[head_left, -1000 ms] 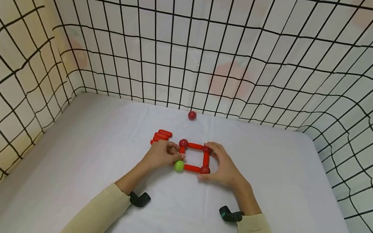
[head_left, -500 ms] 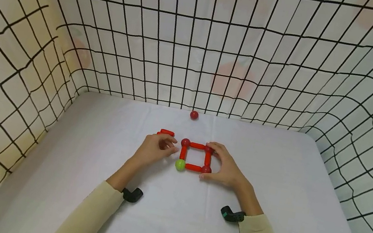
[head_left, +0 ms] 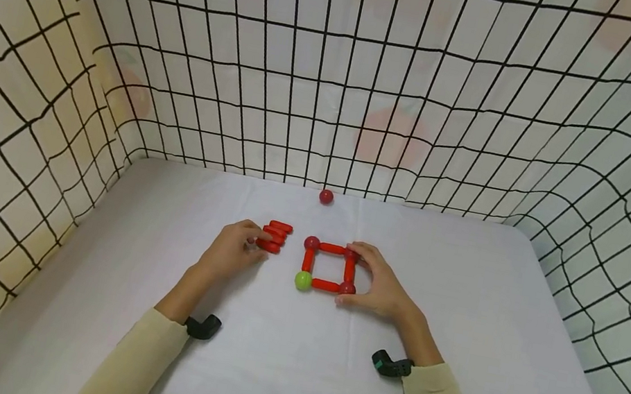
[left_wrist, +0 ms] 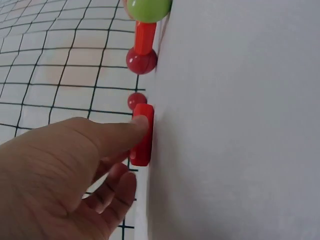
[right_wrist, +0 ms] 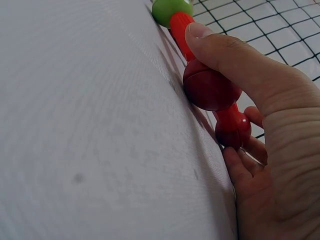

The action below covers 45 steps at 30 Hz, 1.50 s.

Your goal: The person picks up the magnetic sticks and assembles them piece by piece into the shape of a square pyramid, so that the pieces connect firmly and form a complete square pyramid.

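Observation:
A square frame (head_left: 333, 248) of red rods and balls lies on the white table; its near left corner is a green ball (head_left: 303, 281), the others dark red. My right hand (head_left: 382, 285) grips the frame's right side, thumb at the near ball (right_wrist: 212, 85), fingers around the far ball (right_wrist: 233, 131). Left of the frame, my left hand (head_left: 230, 249) is at a row of loose red rods (head_left: 281, 227). Its thumb and index finger pinch the nearest red rod (left_wrist: 142, 142), thumb across its face in the left wrist view. The index fingertip is hidden there.
A single red ball (head_left: 326, 197) sits near the table's back edge. Black wire mesh (head_left: 341, 103) stands along the back and both sides, with pale cloth behind it. White cloth (head_left: 299, 363) covers the table.
My left hand has left the frame's left side and moved left to the loose rods. My right hand has kept its place on the frame.

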Each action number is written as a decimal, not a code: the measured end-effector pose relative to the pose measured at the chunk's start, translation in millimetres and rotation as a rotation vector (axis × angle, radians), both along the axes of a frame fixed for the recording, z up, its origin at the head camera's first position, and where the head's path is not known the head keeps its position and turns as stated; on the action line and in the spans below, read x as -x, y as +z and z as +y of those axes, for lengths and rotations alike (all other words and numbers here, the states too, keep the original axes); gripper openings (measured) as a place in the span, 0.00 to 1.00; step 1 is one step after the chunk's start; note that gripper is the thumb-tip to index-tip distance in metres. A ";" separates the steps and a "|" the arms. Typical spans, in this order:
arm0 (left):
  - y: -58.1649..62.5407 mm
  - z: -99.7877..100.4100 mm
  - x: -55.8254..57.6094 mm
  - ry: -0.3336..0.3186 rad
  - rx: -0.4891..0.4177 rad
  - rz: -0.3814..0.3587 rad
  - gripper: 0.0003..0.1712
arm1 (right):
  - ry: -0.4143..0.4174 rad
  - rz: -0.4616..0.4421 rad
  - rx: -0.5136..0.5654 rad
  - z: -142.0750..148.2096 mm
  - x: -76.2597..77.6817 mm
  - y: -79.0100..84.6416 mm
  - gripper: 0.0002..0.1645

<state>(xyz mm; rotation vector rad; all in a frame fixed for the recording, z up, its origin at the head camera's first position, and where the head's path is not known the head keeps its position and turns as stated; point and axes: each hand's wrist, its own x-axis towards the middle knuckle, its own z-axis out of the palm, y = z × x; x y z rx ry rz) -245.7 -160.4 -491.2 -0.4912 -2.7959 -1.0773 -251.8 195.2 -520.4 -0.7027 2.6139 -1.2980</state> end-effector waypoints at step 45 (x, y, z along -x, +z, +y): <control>2.2 45.0 -2.7 -0.363 -0.255 -0.238 0.20 | -0.006 0.013 -0.013 -2.7 0.5 -0.3 0.64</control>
